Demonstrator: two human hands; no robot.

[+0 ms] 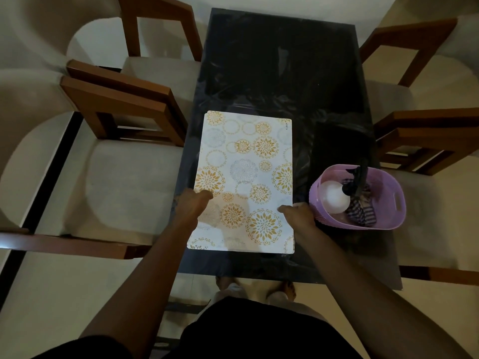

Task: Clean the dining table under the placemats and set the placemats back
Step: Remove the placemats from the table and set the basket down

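Placemats [246,177], white rectangular sheets printed with orange and grey floral circles, lie stacked on the near left part of the dark, glossy rectangular desk [285,73]. Offset edges at the far-left and near-right corners show more than one sheet, though how many cannot be told. The stack's long side runs away from the person, and its near edge sits close to the desk's near edge.

The left hand [193,203] grips the stack's left edge, fingers curled onto the top sheet. The right hand [298,212] holds the right edge, one digit lying on the top surface and the rest curled at the rim.

Just beside the right hand, to the right of the stack, stands a lilac plastic basket [398,203] with slotted handles. In it are a white round-bodied spray bottle [334,199] with a black trigger head and a dark striped cloth [360,215].

Brown wooden chairs with beige cushions [124,104] flank the desk, two on each side. Bare forearms reach in from the bottom of the view, above dark clothing.
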